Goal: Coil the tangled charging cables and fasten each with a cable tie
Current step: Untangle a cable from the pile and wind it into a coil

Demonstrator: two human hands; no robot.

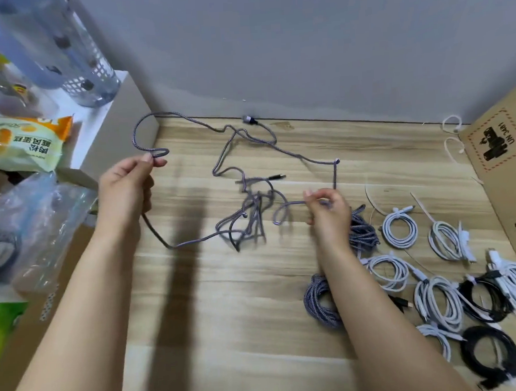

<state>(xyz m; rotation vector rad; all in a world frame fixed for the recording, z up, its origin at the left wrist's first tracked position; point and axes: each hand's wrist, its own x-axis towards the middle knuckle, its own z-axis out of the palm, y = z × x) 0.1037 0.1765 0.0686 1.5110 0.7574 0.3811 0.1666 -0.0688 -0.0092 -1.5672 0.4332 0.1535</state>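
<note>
Left hand: the left hand (pixel 126 185) is raised over the wooden table (pixel 229 333), pinching a small loop of the grey braided cable (pixel 227 155) between thumb and fingertips.
Right hand: the right hand (pixel 327 209) pinches another stretch of the same cable, fingers curled round it.
Cable: it sprawls across the table between both hands, knotted into a tangle (pixel 249 220) at the middle.
Finished coils: grey, white and black coiled cables (pixel 438 299) lie at the right, near a cardboard box (pixel 509 180).
Left edge: a snack bag (pixel 21 143).
</note>
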